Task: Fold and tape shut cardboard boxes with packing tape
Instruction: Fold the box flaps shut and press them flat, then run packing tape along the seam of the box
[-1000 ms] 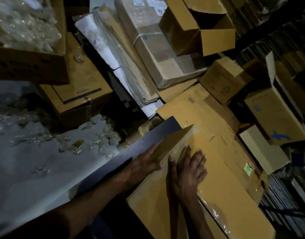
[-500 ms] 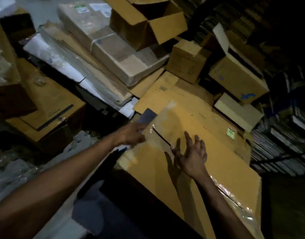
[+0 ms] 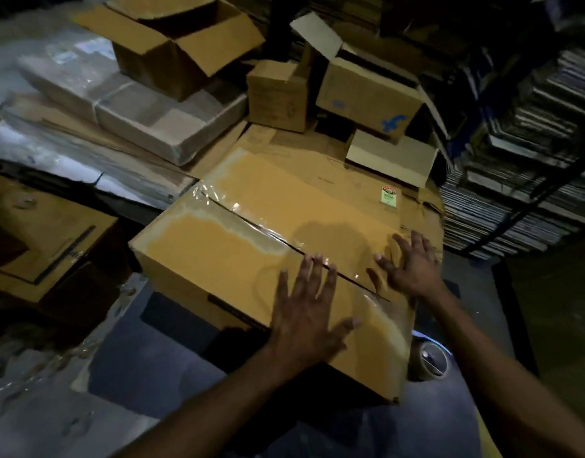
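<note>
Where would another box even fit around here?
Mostly crowded. Bare patches: the taped box top beyond both hands, left hand and right hand, and the grey surface at lower left. Behind, the open box and stacked cartons fill everything.

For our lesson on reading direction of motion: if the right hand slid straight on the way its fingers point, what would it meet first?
The right hand lies flat on the taped box, fingers pointing up and slightly left. It would probably cross bare cardboard and first meet the green sticker, though depth is unclear.

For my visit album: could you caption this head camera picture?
Both hands, left and right, press flat on a brown cardboard box along its clear-taped seam.
</note>
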Available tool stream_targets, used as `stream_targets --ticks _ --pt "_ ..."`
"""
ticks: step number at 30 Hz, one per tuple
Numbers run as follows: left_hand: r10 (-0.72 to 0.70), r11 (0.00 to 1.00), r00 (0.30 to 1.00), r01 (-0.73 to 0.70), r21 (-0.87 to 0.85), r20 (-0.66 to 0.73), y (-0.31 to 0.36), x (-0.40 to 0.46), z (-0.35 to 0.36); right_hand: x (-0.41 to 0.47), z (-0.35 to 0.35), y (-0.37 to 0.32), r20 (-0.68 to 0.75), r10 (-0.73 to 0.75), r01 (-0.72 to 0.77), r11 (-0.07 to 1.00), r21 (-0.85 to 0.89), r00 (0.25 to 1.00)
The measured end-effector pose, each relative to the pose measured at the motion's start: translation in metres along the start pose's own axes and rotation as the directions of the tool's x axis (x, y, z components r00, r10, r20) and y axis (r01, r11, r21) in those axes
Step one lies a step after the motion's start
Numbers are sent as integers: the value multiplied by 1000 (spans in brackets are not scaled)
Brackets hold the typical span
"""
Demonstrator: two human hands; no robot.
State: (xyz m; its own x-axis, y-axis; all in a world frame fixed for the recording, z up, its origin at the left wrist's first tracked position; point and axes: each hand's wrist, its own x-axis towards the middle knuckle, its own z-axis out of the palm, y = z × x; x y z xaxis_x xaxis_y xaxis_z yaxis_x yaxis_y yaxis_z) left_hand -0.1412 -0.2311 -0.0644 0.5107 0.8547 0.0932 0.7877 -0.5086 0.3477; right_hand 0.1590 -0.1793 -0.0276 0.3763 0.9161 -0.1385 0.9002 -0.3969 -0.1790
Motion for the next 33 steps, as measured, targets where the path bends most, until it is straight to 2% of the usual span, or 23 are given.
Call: stream_targets --ticks 4,6,8,11,13,18,23,25,27,30,32,33 --pt "-9 999 998 7 -36 -60 74 -41 46 57 -12 32 101 -40 37 999 39 994" --pt "-49 998 998 47 -34 -48 92 -56 61 75 -3 45 151 -102 95 994 53 983" --pt "-19 1000 999 19 4 -51 97 -64 71 79 8 54 150 -181 167 981 100 972" --pt "-4 997 997 10 82 -73 80 -68 72 60 24 61 77 -181 168 975 146 980" --pt "-41 998 995 46 43 -93 60 -72 61 41 25 65 39 -153 142 970 197 987" --pt "-49 999 997 50 14 -58 -37 -69 24 -40 39 69 -6 -127 122 934 335 992" --pt "-35 988 998 42 151 -48 -90 -47 -10 -94 54 64 -35 -40 48 955 292 999" --pt "-50 982 998 54 179 -25 -70 -42 -13 -103 58 71 -70 -98 115 944 309 993" --pt "27 980 999 -34 195 38 -27 -41 1 -116 56 80 -129 -131 175 878 445 983" --pt "99 968 992 -114 224 75 31 -47 38 -124 62 110 -169 -21 120 790 601 985" --pt "95 944 994 -107 313 53 39 -52 57 -110 84 148 -125 35 36 849 527 992" --pt "83 942 995 -94 323 46 37 -51 60 -98 101 171 -48 47 -20 892 452 998"
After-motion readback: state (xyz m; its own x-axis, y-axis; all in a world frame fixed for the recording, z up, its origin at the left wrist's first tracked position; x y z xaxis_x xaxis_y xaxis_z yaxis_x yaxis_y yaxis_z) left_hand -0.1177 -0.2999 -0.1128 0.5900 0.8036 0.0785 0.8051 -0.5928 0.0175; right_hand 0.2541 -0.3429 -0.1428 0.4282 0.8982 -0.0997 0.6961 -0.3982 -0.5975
